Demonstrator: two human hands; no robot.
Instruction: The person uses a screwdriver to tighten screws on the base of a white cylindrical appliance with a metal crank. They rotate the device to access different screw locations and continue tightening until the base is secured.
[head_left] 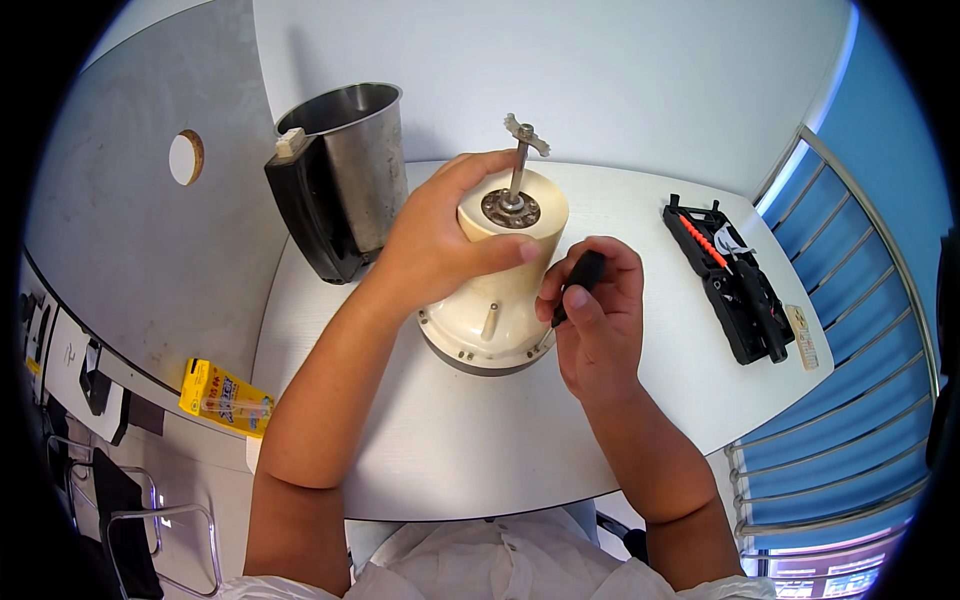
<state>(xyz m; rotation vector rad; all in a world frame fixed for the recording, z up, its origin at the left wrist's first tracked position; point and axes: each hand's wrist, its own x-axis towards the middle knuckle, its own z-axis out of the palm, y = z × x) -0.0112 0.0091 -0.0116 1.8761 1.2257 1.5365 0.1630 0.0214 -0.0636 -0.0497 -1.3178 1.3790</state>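
L grip (440, 240) round cream housing (470, 310), R grip (605, 325) on blk screwdriver (583, 270), open tabletop (470, 440) toward front edge (430, 519)

Our left hand (430, 235) grips, thumb (505, 254) and fingers (488, 163) spread wide. Our right hand (605, 335) pinches, fingers curled. Both forearms (340, 375) angle inward.

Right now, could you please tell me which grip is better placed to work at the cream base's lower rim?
Probably the right grip: it holds a black-handled screwdriver pointed down toward the lower rim. The left grip spans the upper part of the cream base, apparently steadying it.
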